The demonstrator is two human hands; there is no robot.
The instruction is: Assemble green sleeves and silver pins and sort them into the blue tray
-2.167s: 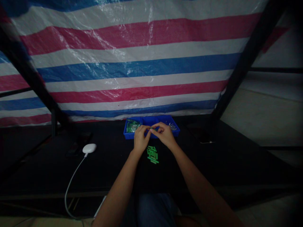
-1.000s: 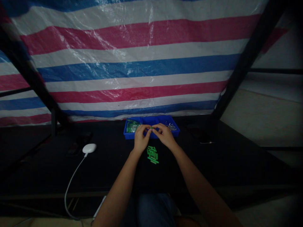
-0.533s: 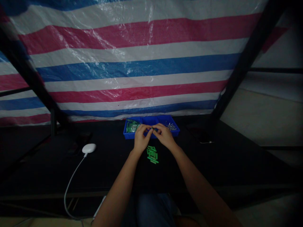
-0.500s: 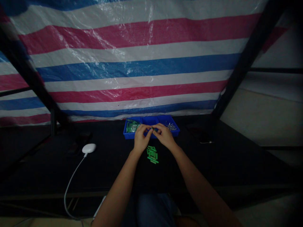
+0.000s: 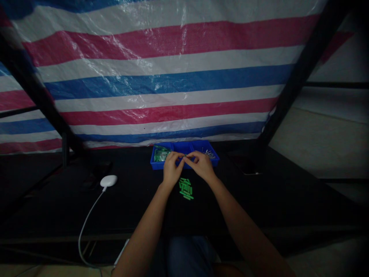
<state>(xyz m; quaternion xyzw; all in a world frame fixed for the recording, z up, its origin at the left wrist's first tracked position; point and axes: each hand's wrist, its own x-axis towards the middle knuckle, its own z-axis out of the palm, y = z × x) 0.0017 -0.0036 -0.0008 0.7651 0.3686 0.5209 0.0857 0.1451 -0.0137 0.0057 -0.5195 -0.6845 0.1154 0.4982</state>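
Barely anything has moved since the earlier frame: left hand (image 5: 171, 171) and right hand (image 5: 203, 167) meet by the blue tray (image 5: 157, 166), fingers (image 5: 180, 164) pinching a small piece (image 5: 185, 156), seemingly green. A loosened pinch could drop it among the green strips (image 5: 186, 189) on the counter (image 5: 138, 196).

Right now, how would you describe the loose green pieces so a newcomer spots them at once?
Below the red, white and blue striped sheet is a black table, with a blue tray near its far edge. Closer in, between the forearms, lies a cluster of green pieces. Unlike the green items in the tray's left compartment, these sit on the table.
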